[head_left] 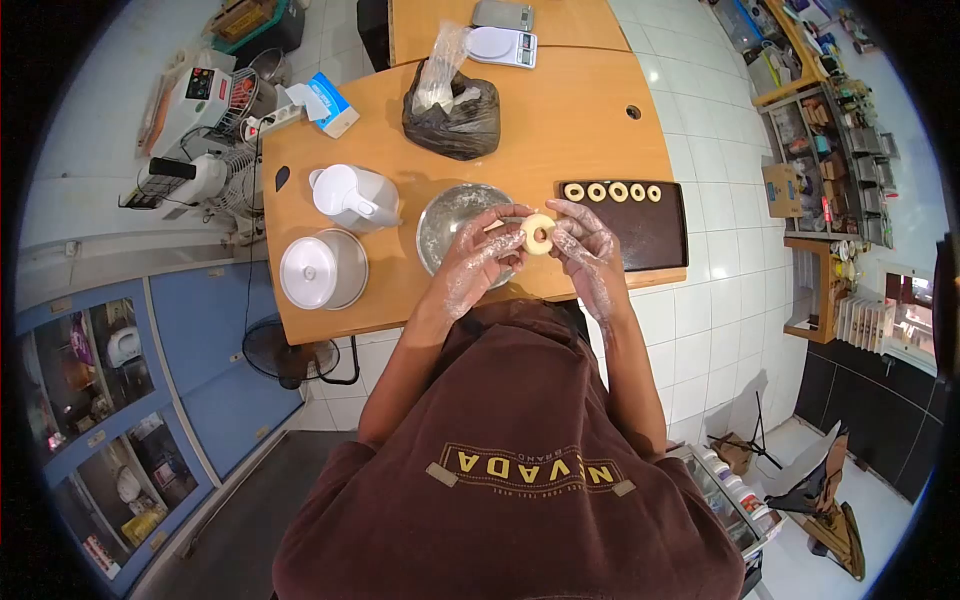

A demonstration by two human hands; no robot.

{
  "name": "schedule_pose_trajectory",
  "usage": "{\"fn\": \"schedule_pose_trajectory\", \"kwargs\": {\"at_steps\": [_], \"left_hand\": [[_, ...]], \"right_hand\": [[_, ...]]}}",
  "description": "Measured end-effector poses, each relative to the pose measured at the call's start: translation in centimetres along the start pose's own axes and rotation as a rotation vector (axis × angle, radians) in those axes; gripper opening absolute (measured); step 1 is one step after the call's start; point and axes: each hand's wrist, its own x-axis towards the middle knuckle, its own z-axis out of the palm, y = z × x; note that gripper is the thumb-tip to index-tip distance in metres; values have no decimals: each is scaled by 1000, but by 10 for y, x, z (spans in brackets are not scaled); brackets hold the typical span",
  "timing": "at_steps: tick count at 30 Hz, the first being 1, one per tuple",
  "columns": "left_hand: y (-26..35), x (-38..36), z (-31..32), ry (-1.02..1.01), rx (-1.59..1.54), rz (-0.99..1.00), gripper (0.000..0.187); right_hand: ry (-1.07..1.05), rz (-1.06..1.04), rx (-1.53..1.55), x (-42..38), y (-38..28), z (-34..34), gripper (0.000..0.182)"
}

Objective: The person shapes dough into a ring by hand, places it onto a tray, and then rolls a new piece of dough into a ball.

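Note:
A pale dough ring (pixel 537 233) with a hole in its middle is held up between my two hands, in front of the table's near edge. My left hand (pixel 484 258), dusted with flour, pinches the ring's left side. On its right side the fingers of my right hand (pixel 590 258), also floury, grip it. Behind my left hand is a metal bowl (pixel 437 222) with flour on its inner wall. To the right lies a dark baking tray (pixel 645 232), where several dough rings (pixel 619 191) form a row along the far edge.
On the wooden table (pixel 560 110) are a white pitcher (pixel 355 198), a lidded white container (pixel 322 270), a black plastic bag (pixel 455 120), a white scale (pixel 502 46) and a blue-and-white box (pixel 331 105). A black fan (pixel 285 352) stands below the table's left edge.

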Motion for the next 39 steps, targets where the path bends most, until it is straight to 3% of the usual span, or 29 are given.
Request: {"fn": "schedule_pose_trajectory", "kwargs": {"at_steps": [11,21,39], "left_hand": [[3,0,0,-36,-83,-29,37],[-7,8,-4,6,-138,64,38],[-25,20,12,27,-146,137,37]], "right_hand": [[9,3,157,1,-1,9,37],[-33,56,249,1,-1,7,40],[-107,55,216,10,-16,-12,40]]}}
